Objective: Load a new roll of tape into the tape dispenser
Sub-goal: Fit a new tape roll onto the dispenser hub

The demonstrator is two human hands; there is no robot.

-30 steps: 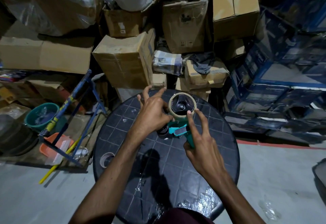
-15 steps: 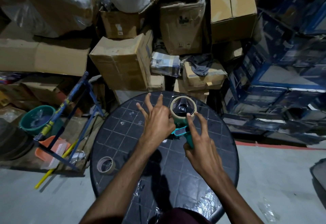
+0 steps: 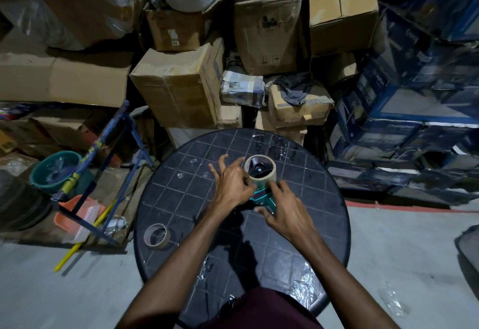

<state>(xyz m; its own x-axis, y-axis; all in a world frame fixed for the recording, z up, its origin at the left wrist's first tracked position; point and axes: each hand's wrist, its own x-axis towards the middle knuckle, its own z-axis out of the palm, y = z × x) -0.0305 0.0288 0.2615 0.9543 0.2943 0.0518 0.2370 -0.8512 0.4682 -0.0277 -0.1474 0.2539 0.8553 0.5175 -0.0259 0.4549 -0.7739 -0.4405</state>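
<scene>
A teal tape dispenser (image 3: 263, 195) lies on the round black table (image 3: 324, 214), with a beige tape roll (image 3: 260, 170) seated on its black hub. My left hand (image 3: 232, 186) presses against the roll's left side, thumb and forefinger pinched at the roll's lower edge, other fingers spread. My right hand (image 3: 286, 209) grips the dispenser's teal body and handle from the right; the handle is mostly hidden under it. A nearly spent brown tape core (image 3: 156, 235) lies at the table's left edge.
Stacked cardboard boxes (image 3: 181, 87) crowd behind the table, and blue printed cartons (image 3: 404, 111) stand to the right. A blue metal frame (image 3: 114, 163), a green tub (image 3: 54, 172), an orange tray (image 3: 77, 211) and a yellow stick (image 3: 83, 244) lie on the floor at left.
Both hands and the dispenser have sunk lower onto the table. My right hand has closed down over the teal body, and my left fingers have pinched in at the roll's edge.
</scene>
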